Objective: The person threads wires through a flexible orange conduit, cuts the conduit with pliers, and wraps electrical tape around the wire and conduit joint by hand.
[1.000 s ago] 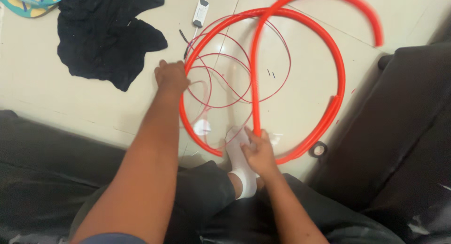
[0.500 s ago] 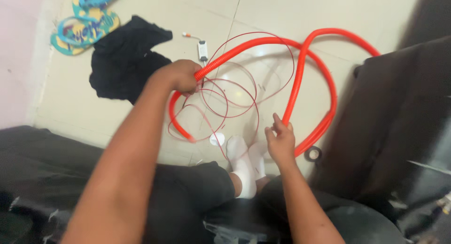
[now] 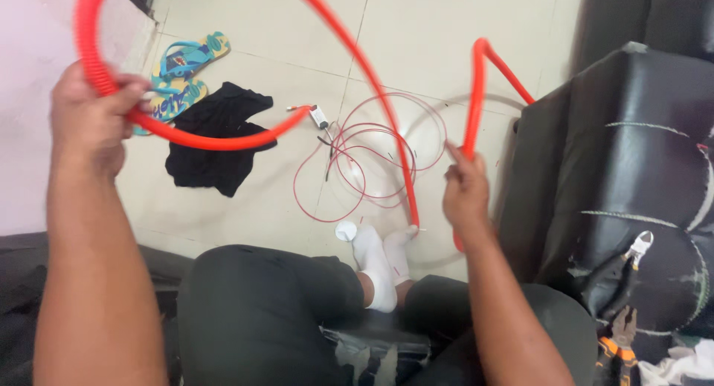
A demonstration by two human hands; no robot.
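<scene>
While both hands grip | orange conduit [image 3: 223, 142] loops between left hand [image 3: 89, 118], right hand [image 3: 465, 193]

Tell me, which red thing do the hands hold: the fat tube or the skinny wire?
The fat corrugated orange-red tube; left hand and right hand grip it. The thin red wire lies coiled on the floor.

No packages, labels, signs, screens
</scene>
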